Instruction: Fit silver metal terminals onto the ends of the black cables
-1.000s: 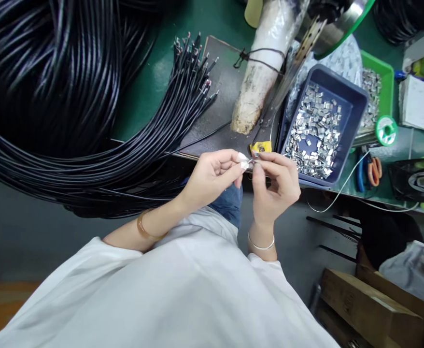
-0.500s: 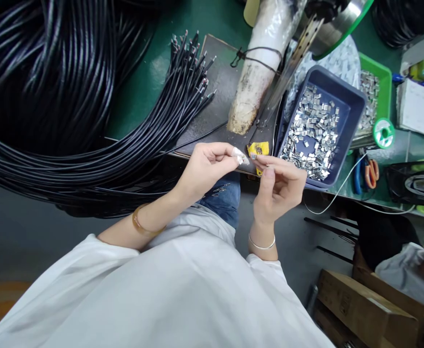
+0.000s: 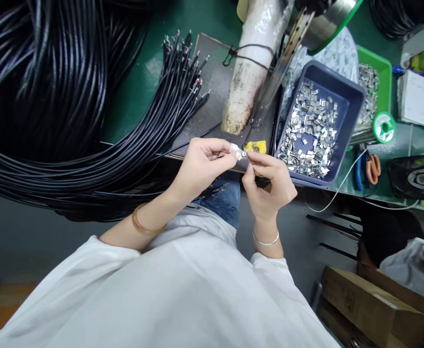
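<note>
Above my lap, my left hand point(image 3: 208, 162) is closed in a pinch, with a white wrapping point(image 3: 234, 149) around its index fingertip. At the end of that pinch shows a small silvery metal piece point(image 3: 244, 154), too small to make out fully. From the right, my right hand point(image 3: 272, 183) reaches in with thumb and index finger drawn together; its index fingertip touches the metal piece. Whatever lies between those right fingers is hidden. Just behind the fingertips, a yellow label or wrapper point(image 3: 257, 146) lies on the dark board point(image 3: 212, 72) at the table edge.
Many small metal pieces fill a blue-grey tray point(image 3: 349, 96) at right, with a green tray point(image 3: 385, 72) behind. Black cables point(image 3: 125, 150) with stripped ends spread leftward. A plastic-wrapped white tube point(image 3: 248, 72) juts over the board. Orange-handled cutters point(image 3: 372, 169) lie rightward. Another person's sleeve point(image 3: 405, 258) shows lower right.
My right hand has moved left, bringing its fingertips up to the small metal piece at my left fingers. My left hand has stayed nearly still. The view has shifted slightly.
</note>
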Tool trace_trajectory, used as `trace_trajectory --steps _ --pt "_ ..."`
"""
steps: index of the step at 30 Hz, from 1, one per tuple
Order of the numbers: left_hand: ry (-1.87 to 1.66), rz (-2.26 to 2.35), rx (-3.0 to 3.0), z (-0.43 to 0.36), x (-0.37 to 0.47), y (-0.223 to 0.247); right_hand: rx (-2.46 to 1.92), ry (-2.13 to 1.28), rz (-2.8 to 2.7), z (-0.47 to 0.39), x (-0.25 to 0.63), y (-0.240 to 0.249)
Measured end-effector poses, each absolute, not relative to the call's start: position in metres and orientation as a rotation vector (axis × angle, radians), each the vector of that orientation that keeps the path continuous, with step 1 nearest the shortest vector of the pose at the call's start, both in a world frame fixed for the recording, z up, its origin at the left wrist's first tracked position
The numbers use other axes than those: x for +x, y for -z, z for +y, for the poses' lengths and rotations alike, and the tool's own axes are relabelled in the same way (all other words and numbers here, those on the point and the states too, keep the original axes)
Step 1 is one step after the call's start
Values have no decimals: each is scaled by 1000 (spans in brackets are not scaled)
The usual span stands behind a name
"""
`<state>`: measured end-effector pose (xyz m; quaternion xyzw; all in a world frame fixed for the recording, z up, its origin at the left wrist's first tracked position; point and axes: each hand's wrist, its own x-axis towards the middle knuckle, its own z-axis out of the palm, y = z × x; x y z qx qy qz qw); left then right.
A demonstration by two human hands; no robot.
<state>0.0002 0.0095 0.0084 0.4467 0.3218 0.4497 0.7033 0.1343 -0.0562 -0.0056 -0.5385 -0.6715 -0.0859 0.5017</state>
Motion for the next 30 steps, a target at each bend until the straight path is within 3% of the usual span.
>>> trace_trajectory --steps 30 --pt "-1005 840 1090 13 1 -16 -1383 78 -1577 -55 132 -4"
